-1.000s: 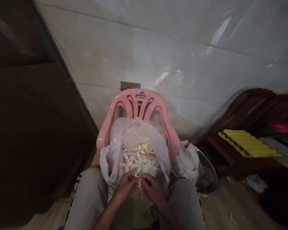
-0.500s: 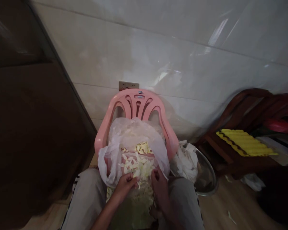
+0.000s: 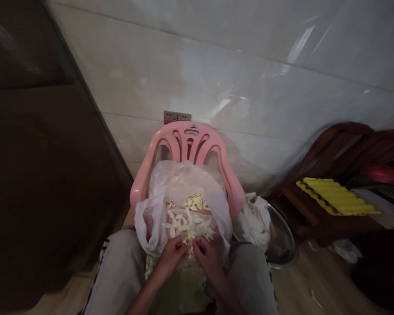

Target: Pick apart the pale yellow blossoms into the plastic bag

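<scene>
My left hand is closed in a pinch on a small pale petal-like piece. Close beside it, my right hand has its fingertips pinched at the same spot, nearly meeting the left; what it grips is too small to make out. Just beyond both hands, loose white pieces lie spread on the thin whitish plastic bag. Farther in sits a yellower heap of similar pieces. The bag rests on the seat of a pink plastic armchair.
A crumpled white bag and a metal basin stand on the floor right of the chair. Farther right is a dark wooden chair bearing a yellow ridged item. A tiled wall rises behind; a dark cabinet stands left.
My right hand has moved left from the bag's right side to meet my left hand, its fingers now at the pinched piece. My left hand has barely moved.
</scene>
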Action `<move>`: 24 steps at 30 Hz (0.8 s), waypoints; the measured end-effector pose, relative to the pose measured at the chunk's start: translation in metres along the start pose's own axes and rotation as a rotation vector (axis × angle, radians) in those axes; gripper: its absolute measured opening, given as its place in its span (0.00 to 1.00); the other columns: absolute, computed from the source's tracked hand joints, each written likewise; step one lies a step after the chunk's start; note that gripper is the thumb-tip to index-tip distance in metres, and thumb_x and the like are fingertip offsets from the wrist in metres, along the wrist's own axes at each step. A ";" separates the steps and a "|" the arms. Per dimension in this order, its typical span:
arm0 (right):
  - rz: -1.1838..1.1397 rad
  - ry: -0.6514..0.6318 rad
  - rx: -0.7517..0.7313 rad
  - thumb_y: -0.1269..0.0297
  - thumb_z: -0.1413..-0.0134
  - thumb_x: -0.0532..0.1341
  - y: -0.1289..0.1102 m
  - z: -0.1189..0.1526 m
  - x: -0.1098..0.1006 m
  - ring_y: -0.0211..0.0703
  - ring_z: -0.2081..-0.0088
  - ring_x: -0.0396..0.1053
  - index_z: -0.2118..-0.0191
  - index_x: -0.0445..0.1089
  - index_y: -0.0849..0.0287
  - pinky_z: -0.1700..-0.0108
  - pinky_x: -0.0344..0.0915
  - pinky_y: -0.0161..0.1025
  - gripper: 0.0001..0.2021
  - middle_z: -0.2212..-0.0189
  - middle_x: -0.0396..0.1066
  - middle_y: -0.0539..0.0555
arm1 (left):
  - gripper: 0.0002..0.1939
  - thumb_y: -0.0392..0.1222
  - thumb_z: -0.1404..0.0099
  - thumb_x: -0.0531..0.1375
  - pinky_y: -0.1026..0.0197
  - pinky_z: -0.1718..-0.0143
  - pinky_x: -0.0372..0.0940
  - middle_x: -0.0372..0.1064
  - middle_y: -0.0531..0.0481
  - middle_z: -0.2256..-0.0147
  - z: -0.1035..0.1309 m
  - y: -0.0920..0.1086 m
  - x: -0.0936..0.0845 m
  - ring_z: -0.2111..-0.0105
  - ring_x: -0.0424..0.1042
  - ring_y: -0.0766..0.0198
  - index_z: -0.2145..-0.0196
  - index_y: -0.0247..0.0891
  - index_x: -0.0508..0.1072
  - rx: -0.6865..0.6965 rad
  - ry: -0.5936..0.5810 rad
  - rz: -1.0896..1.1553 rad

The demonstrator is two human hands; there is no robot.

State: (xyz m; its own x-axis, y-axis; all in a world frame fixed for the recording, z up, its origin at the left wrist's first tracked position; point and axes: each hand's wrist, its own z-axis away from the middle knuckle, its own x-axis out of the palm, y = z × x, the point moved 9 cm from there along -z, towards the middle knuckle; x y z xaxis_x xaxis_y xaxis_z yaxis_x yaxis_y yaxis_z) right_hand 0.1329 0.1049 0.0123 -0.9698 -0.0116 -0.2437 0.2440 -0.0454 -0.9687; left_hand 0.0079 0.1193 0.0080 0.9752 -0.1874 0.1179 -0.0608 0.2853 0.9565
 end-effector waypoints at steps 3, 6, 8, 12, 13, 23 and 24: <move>0.013 -0.015 -0.001 0.43 0.45 0.57 0.004 0.000 0.002 0.36 0.79 0.58 0.70 0.68 0.57 0.78 0.53 0.31 0.20 0.84 0.58 0.44 | 0.23 0.63 0.49 0.64 0.64 0.75 0.53 0.62 0.57 0.84 0.002 0.003 -0.001 0.81 0.61 0.66 0.80 0.40 0.66 0.036 -0.020 -0.065; 0.010 -0.036 0.017 0.43 0.44 0.56 0.006 0.001 0.004 0.36 0.80 0.57 0.69 0.68 0.57 0.78 0.53 0.31 0.20 0.83 0.58 0.44 | 0.19 0.56 0.46 0.63 0.64 0.74 0.52 0.62 0.57 0.84 0.002 0.004 -0.002 0.80 0.61 0.66 0.81 0.40 0.66 0.069 -0.031 -0.119; 0.025 -0.024 0.018 0.45 0.44 0.56 0.006 0.001 0.004 0.36 0.79 0.57 0.70 0.67 0.57 0.78 0.53 0.31 0.19 0.83 0.58 0.44 | 0.16 0.51 0.46 0.62 0.64 0.74 0.52 0.61 0.58 0.84 0.002 0.005 -0.002 0.79 0.60 0.66 0.82 0.40 0.65 0.090 -0.019 -0.143; 0.138 0.149 -0.042 0.51 0.47 0.58 -0.003 0.000 -0.014 0.38 0.75 0.61 0.73 0.65 0.57 0.72 0.57 0.33 0.14 0.80 0.61 0.46 | 0.10 0.44 0.48 0.59 0.64 0.74 0.52 0.60 0.58 0.84 0.001 0.003 -0.001 0.80 0.60 0.66 0.83 0.40 0.65 0.096 -0.002 -0.159; 0.165 0.210 -0.051 0.53 0.47 0.58 -0.005 0.000 -0.023 0.39 0.73 0.62 0.73 0.65 0.57 0.71 0.58 0.34 0.13 0.79 0.63 0.47 | 0.10 0.44 0.48 0.59 0.64 0.74 0.52 0.60 0.58 0.84 0.001 0.002 -0.002 0.80 0.60 0.66 0.83 0.40 0.64 0.092 0.001 -0.157; 0.173 0.408 0.029 0.48 0.44 0.55 -0.001 0.000 -0.077 0.45 0.71 0.66 0.65 0.69 0.59 0.67 0.62 0.38 0.18 0.74 0.70 0.53 | 0.21 0.60 0.53 0.65 0.63 0.74 0.54 0.63 0.58 0.86 -0.006 0.001 -0.021 0.82 0.61 0.66 0.82 0.40 0.65 0.014 0.080 -0.006; 0.210 0.377 0.017 0.47 0.44 0.56 -0.004 0.001 -0.070 0.45 0.71 0.66 0.64 0.70 0.59 0.67 0.61 0.38 0.18 0.74 0.69 0.52 | 0.23 0.61 0.54 0.65 0.63 0.74 0.54 0.62 0.58 0.86 -0.006 0.002 -0.020 0.82 0.61 0.67 0.82 0.40 0.65 0.004 0.081 0.005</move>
State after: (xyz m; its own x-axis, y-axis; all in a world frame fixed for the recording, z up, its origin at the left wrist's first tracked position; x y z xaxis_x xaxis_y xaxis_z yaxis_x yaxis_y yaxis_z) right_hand 0.1996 0.1047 0.0328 -0.8306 0.3437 -0.4381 0.4326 -0.0971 -0.8963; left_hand -0.0106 0.1291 0.0059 0.9889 -0.1090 0.1011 -0.0667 0.2821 0.9571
